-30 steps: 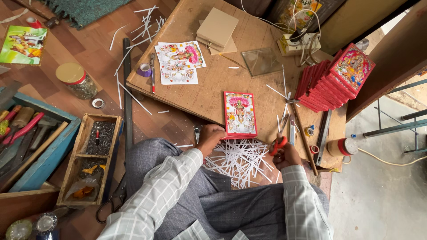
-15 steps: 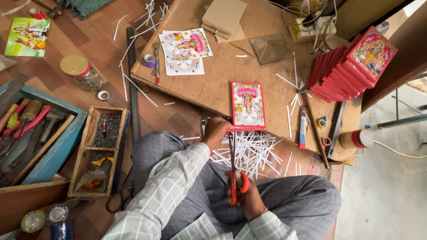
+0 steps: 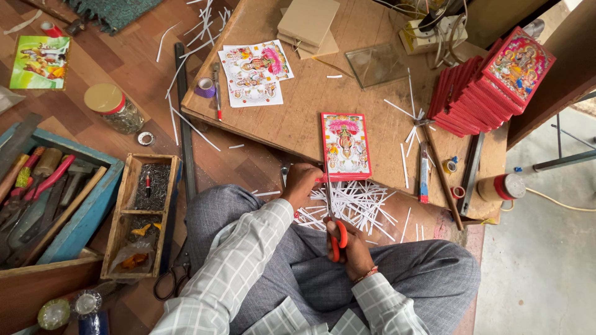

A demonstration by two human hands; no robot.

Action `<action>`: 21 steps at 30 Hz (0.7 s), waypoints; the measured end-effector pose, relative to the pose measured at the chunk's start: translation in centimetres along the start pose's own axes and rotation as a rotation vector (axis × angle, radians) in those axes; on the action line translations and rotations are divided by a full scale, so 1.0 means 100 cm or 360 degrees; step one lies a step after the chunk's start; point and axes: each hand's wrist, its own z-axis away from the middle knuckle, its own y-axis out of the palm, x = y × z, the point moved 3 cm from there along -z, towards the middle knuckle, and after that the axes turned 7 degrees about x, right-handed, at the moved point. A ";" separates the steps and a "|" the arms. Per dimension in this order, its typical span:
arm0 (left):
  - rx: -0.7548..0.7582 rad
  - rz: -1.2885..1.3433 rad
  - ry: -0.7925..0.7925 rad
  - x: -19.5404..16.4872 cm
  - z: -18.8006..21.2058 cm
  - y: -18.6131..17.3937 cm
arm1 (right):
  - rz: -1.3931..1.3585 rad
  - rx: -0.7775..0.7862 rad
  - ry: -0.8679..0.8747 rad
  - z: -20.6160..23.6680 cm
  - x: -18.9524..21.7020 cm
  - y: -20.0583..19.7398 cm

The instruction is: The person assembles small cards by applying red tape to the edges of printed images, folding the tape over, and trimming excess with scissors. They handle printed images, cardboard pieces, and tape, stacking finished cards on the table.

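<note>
cutting the edge of a red picture card [image 3: 346, 146] with scissors [image 3: 336, 237]
right hand [image 3: 351, 250] is closed around the orange scissor handles, left hand [image 3: 301, 184] pinches the card's near corner, white paper strips [image 3: 357, 203] lie between both hands

A framed picture [image 3: 346, 146] is lying at the near edge of the board [image 3: 372, 118], with the left hand [image 3: 302, 184] touching its near left corner. The right hand [image 3: 351, 247] is sitting nearer the body, holding scissors [image 3: 336, 232]. Paper strips [image 3: 357, 205] are lying between the hands and the board. A stack of frames [image 3: 490, 84] is resting far right; a nail box [image 3: 139, 205] is sitting left of the knee.
</note>
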 end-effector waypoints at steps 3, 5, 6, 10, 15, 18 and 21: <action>-0.0003 -0.0073 0.0055 -0.005 0.003 -0.001 | -0.0071 0.0006 -0.0015 0.001 0.000 0.000; -0.0019 -0.0140 0.0026 -0.004 0.002 -0.002 | -0.0068 0.0000 0.0005 0.002 0.000 0.000; -0.0025 -0.0174 0.0012 -0.001 0.001 -0.002 | -0.0081 -0.0006 0.0006 0.002 -0.001 0.000; 0.0031 0.0045 0.0075 0.012 -0.008 -0.003 | -0.0128 -0.0003 0.0004 0.002 -0.006 0.000; 0.0026 -0.0007 0.0118 0.015 -0.013 -0.005 | -0.0094 -0.0023 -0.0038 0.002 -0.007 0.002; -0.0040 -0.0045 0.0127 0.002 -0.008 -0.007 | -0.0016 -0.0053 -0.0027 0.006 -0.005 0.002; -0.0104 0.0171 0.0099 -0.015 -0.007 -0.017 | 0.0100 -0.0121 -0.0213 0.008 0.005 -0.007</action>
